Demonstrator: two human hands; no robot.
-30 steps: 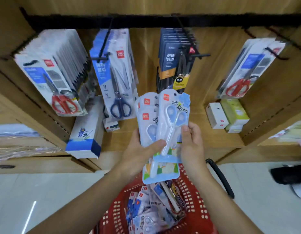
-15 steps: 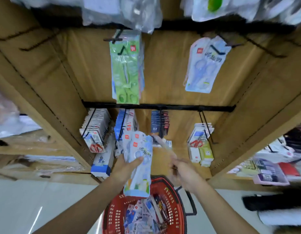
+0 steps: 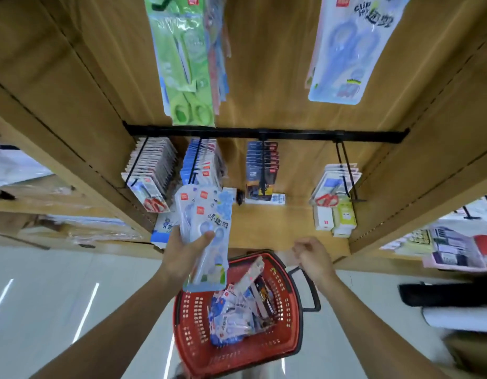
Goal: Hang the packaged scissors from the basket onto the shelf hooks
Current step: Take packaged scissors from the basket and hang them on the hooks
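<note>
My left hand (image 3: 183, 251) grips a small stack of light-blue packaged scissors (image 3: 206, 222), held upright in front of the lower shelf row. My right hand (image 3: 313, 255) hovers to the right above the basket with its fingers curled and nothing in them. Below both hands stands the red basket (image 3: 187, 318), holding several more scissor packs (image 3: 236, 315), one white pack (image 3: 250, 273) sticking up. A pack of the same light-blue kind (image 3: 346, 50) hangs at the upper right. A black hook rail (image 3: 305, 132) crosses the shelf.
Green scissor packs (image 3: 187, 64) hang at the upper left. Below the rail, hooks carry red-handled scissors (image 3: 152, 173), blue packs (image 3: 201, 165), dark packs (image 3: 262, 165) and more red-handled ones (image 3: 338, 184). Small boxes (image 3: 335, 220) sit on the shelf board. Wooden side walls flank the bay.
The view has tilted upward, revealing the upper row of hanging packs. My right hand has let go of the stack and moved right; my left hand still holds the packs.
</note>
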